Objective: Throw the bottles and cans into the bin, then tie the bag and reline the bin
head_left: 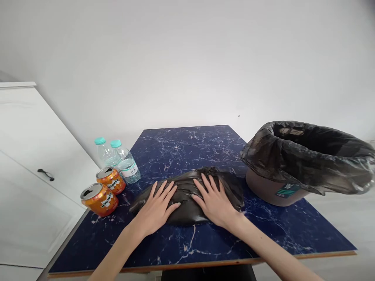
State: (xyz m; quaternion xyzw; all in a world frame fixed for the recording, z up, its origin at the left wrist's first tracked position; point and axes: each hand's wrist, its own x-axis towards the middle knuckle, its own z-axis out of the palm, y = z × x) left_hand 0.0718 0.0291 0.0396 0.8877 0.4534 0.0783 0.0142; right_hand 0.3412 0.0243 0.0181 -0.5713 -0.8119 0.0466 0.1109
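A black plastic bag [187,212] lies bunched and low across the near middle of the table, its surface creased and shiny. My left hand [159,208] rests flat on the bag's left half, fingers spread. On its right half lies my right hand [215,201], also flat with fingers apart. Neither hand grips the plastic. What the bag holds, if anything, is hidden. To the right stands a brownish bin [263,187] with a teal label, lined with another black bag [299,160] folded over its rim.
Two orange Mirinda cans, a nearer one [101,201] and a farther one [113,181], stand at the table's left edge. Behind them are two clear bottles with teal caps, one in front [129,168]. The blue marbled table [181,146] meets a white wall; a white cabinet [35,175] stands left.
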